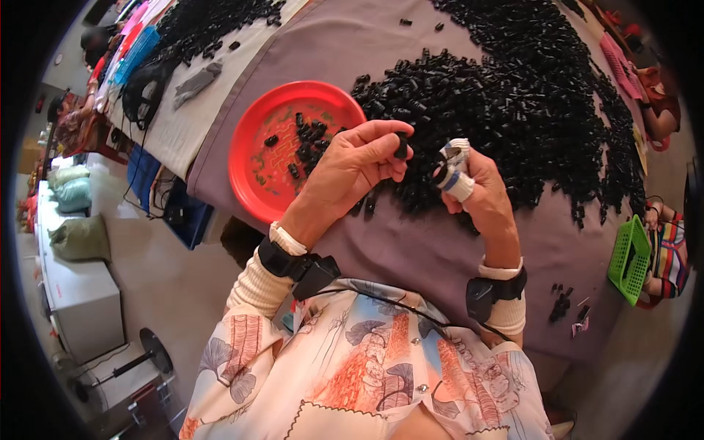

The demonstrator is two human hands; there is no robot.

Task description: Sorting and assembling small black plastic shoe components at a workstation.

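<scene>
My left hand (358,163) is closed in a pinch, with a small black plastic part (401,146) between thumb and fingertips. It hovers by the right rim of a red round tray (242,150), where several similar black parts lie. Facing it, my right hand (484,192) is closed too, with white wrapping (460,185) on its thumb and forefinger. Something dark shows at those fingertips, too small to make out. Behind both hands spreads a large heap of small black parts (506,110).
A mauve cloth (352,246) covers the table. A few black parts (561,302) lie near its right front edge. Beyond that edge is a green basket (629,260) beside another person. More people sit at the left and right. A blue basket (139,51) stands at the far left.
</scene>
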